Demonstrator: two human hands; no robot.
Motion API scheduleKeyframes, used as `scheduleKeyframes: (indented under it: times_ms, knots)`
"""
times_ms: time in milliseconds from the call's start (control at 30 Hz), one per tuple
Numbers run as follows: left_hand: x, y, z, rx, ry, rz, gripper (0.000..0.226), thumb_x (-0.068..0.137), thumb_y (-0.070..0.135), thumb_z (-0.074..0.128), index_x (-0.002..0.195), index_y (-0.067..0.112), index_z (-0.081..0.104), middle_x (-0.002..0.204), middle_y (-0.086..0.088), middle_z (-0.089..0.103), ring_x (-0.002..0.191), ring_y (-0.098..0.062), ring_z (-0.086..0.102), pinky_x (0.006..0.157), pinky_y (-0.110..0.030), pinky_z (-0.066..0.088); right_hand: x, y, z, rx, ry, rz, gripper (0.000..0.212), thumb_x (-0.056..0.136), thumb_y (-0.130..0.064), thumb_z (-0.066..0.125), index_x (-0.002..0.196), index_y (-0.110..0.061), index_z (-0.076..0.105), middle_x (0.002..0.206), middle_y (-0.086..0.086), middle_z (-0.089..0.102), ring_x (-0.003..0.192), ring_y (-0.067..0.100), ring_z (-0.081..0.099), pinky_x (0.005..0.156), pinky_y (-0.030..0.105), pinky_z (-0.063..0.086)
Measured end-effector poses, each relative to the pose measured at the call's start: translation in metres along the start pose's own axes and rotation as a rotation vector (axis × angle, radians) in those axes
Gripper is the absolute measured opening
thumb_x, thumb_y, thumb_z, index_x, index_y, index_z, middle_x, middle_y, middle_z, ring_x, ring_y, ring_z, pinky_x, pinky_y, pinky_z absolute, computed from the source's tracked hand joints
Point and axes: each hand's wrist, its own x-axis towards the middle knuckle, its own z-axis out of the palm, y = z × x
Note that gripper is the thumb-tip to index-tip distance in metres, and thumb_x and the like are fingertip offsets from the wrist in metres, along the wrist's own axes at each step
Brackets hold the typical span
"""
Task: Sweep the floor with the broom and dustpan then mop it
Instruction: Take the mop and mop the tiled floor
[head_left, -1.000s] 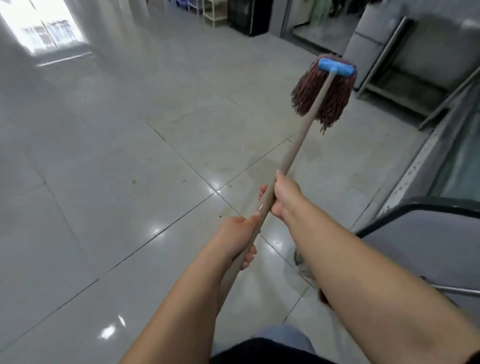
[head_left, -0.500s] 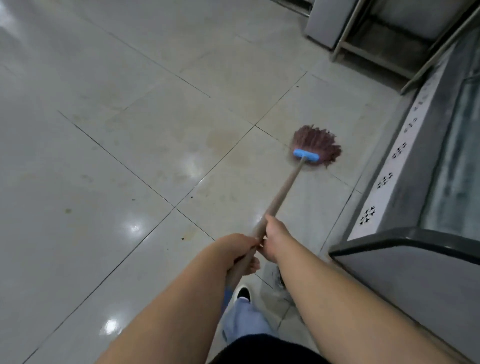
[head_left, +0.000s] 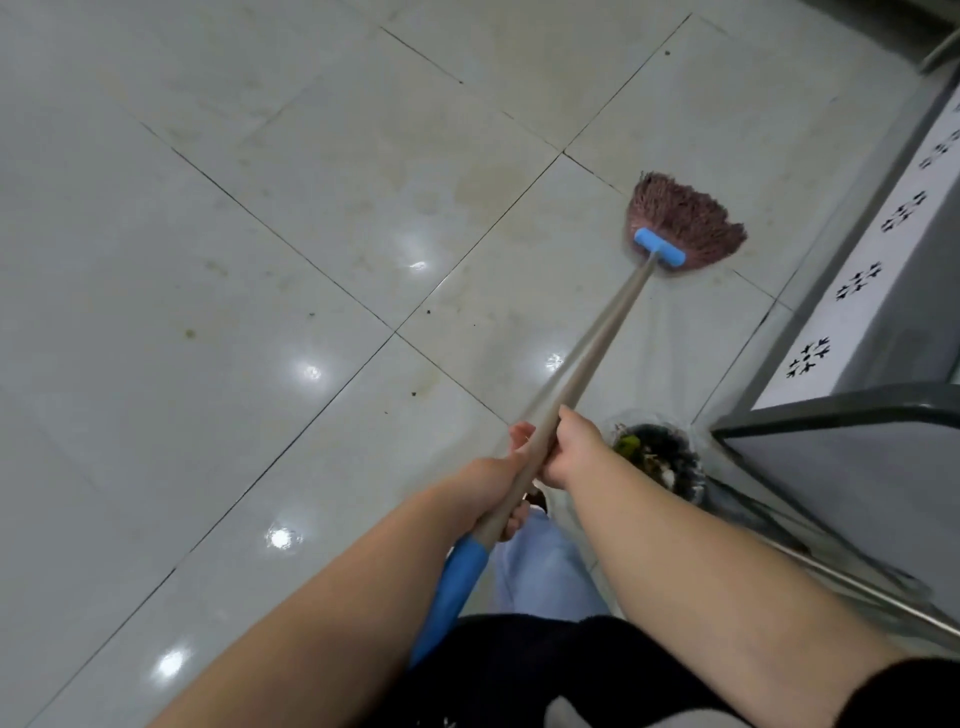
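Mop (head_left: 680, 228) nearer, strands fanned wider.

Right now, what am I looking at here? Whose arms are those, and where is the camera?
The camera sits on a person's head and looks down, so you see that person's own two arms. The left hand and the right hand both grip a long mop handle, the left one nearer the body, just above a blue grip. At the far end, the reddish mop head lies spread on the shiny tiled floor, under a blue bar. Small dark specks and faint stains dot the tiles. By the person's feet is a pile of dark sweepings.
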Motion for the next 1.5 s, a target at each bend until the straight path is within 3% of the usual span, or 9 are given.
scheduleKeyframes:
  times_ms: [133,333,500,633,767,967,1267,1367,1500]
  knots:
    - [-0.040,-0.057,-0.056,0.070,0.008,-0.066,0.050,0.092,0.056,0.039,0.088,0.007,0.051,0.048,-0.001,0.049,0.034,-0.008,0.043,0.037,-0.015,0.038,-0.018,0.084,0.029,-0.049,0.059,0.043,0.037,0.099,-0.036,0.036,0.077,-0.008,0.044,0.059,0.008,0.048,0.046,0.018,0.045,0.042,0.020,0.042]
    - [-0.125,-0.155,-0.136,0.064,-0.070,-0.229,0.048,0.093,0.056,0.037,0.096,0.010,0.051,0.050,-0.001,0.047,0.038,-0.010,0.043,0.040,-0.018,0.038,-0.037,0.205,0.065,0.001,0.137,0.024,0.041,0.098,-0.045,0.037,0.072,-0.013,0.038,0.059,0.004,0.040,0.040,0.012,0.038,0.041,0.019,0.035]
    - [-0.150,-0.149,-0.143,0.195,-0.018,-0.171,0.054,0.088,0.063,0.038,0.090,0.009,0.047,0.043,0.002,0.042,0.033,-0.009,0.037,0.038,-0.014,0.034,-0.051,0.220,0.078,0.058,0.158,-0.045,0.042,0.098,-0.044,0.038,0.070,-0.013,0.038,0.055,0.003,0.039,0.037,0.014,0.036,0.042,0.018,0.033]
    - [-0.142,-0.121,-0.131,0.257,-0.040,-0.158,0.058,0.085,0.068,0.036,0.084,0.010,0.042,0.038,0.003,0.039,0.030,-0.009,0.034,0.037,-0.012,0.033,-0.055,0.191,0.078,0.101,0.131,-0.092,0.039,0.098,-0.042,0.039,0.071,-0.013,0.039,0.055,0.003,0.039,0.020,0.011,0.034,0.037,0.012,0.034]
    - [-0.134,-0.092,-0.124,0.284,-0.042,-0.186,0.058,0.086,0.067,0.035,0.084,0.009,0.042,0.038,0.003,0.040,0.029,-0.009,0.035,0.035,-0.013,0.034,-0.056,0.165,0.078,0.178,0.080,-0.084,0.031,0.098,-0.036,0.043,0.079,-0.013,0.041,0.058,0.005,0.038,0.042,0.013,0.036,0.034,0.010,0.036]
    - [-0.103,-0.013,-0.087,0.298,-0.056,-0.174,0.058,0.085,0.067,0.039,0.082,0.010,0.041,0.038,0.003,0.039,0.028,-0.008,0.035,0.034,-0.013,0.034,-0.048,0.075,0.072,0.195,0.086,-0.122,0.023,0.099,-0.034,0.040,0.100,-0.011,0.042,0.057,0.006,0.040,0.042,0.014,0.036,0.032,0.011,0.037]
    - [-0.043,0.166,0.028,0.344,-0.107,-0.137,0.059,0.083,0.070,0.039,0.072,0.012,0.042,0.038,0.003,0.041,0.028,-0.007,0.037,0.032,-0.012,0.036,-0.051,-0.127,0.040,0.208,0.101,-0.119,0.049,0.098,-0.043,0.038,0.067,-0.005,0.042,0.043,0.009,0.051,0.037,0.017,0.047,0.038,0.022,0.040]
    - [-0.027,0.218,0.059,0.381,-0.099,-0.120,0.056,0.088,0.064,0.037,0.070,0.011,0.043,0.038,0.002,0.041,0.027,-0.008,0.037,0.032,-0.012,0.036,-0.052,-0.175,0.033,0.272,0.099,-0.152,0.045,0.099,-0.042,0.038,0.070,-0.008,0.042,0.056,0.007,0.051,0.044,0.015,0.048,0.043,0.025,0.042]
    - [-0.001,0.271,0.089,0.368,-0.120,-0.116,0.055,0.091,0.059,0.039,0.067,0.010,0.046,0.038,0.001,0.042,0.027,-0.008,0.038,0.032,-0.013,0.036,-0.046,-0.232,0.028,0.339,0.022,-0.190,0.039,0.099,-0.043,0.037,0.084,-0.008,0.045,0.059,0.009,0.052,0.034,0.017,0.053,0.031,0.018,0.044]
